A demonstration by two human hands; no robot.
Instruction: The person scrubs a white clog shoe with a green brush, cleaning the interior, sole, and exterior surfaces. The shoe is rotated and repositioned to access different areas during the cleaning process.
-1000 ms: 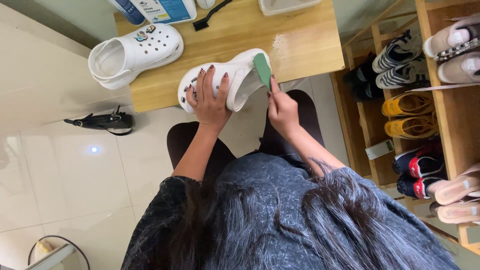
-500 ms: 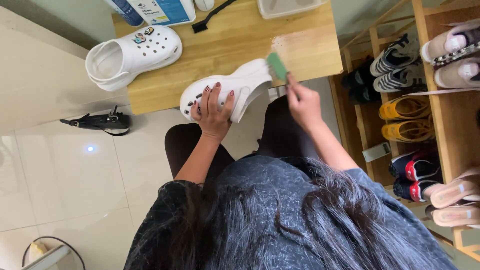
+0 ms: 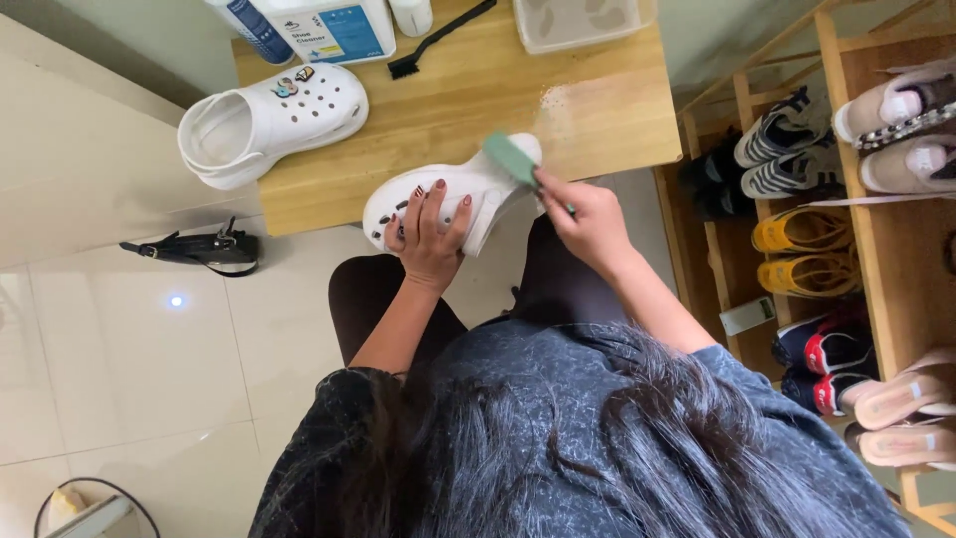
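My left hand point(image 3: 430, 231) grips a white clog point(image 3: 468, 189) with holes and charms, held at the front edge of a small wooden table point(image 3: 478, 100). In my right hand point(image 3: 588, 214) is a green-headed brush point(image 3: 510, 157), its head pressed on the heel end of the clog. A second white clog point(image 3: 264, 125) lies on the table's left side, apart from both hands.
At the table's back stand a blue bottle point(image 3: 249, 25), a white jug point(image 3: 334, 25), a black brush point(image 3: 438, 40) and a clear tub point(image 3: 583, 20). A wet patch point(image 3: 568, 105) marks the tabletop. A wooden shoe rack point(image 3: 846, 239) with several pairs stands right. A black strap point(image 3: 194, 249) lies on the tiled floor.
The brush head has moved back and forth along the clog's heel end. The left hand keeps its grip on the clog, which stays at the table's edge.
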